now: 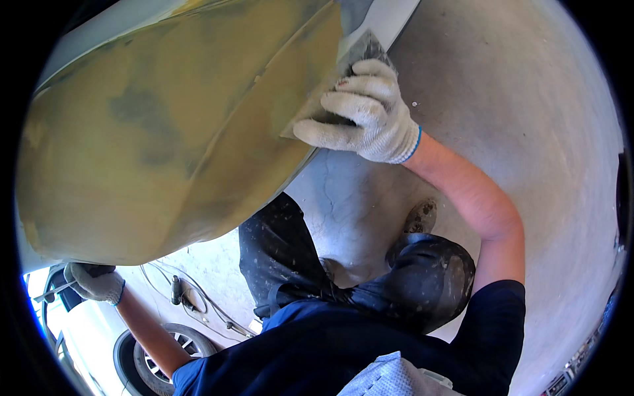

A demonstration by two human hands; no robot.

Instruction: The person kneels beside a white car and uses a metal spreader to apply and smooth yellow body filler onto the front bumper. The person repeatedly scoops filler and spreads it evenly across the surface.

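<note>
The person crouches beside a large curved car body panel (158, 132), its surface coated in dull yellow-green with darker grey-green patches showing through. The right hand (360, 112), in a white knit glove with a blue cuff, lies on the panel's right edge with fingers curled over a grey sheet of sandpaper (353, 59), pinning it flat against the surface. The sheet sticks out above the fingertips, right where the yellow coat meets a paler, unpainted strip.

Well apart from it, at the panel's lower left corner, the left hand (96, 280), gloved the same way, is closed around the bottom edge of the panel, knuckles turned outward. A thin pale thing juts from beside that hand; I cannot tell what it is.

Under the panel are the person's dark, dust-speckled trousers (422, 277) and one shoe (421, 218) on the cracked concrete floor (528, 132). Cables (198, 303) trail across the floor near a car wheel (162, 363) at the lower left.
</note>
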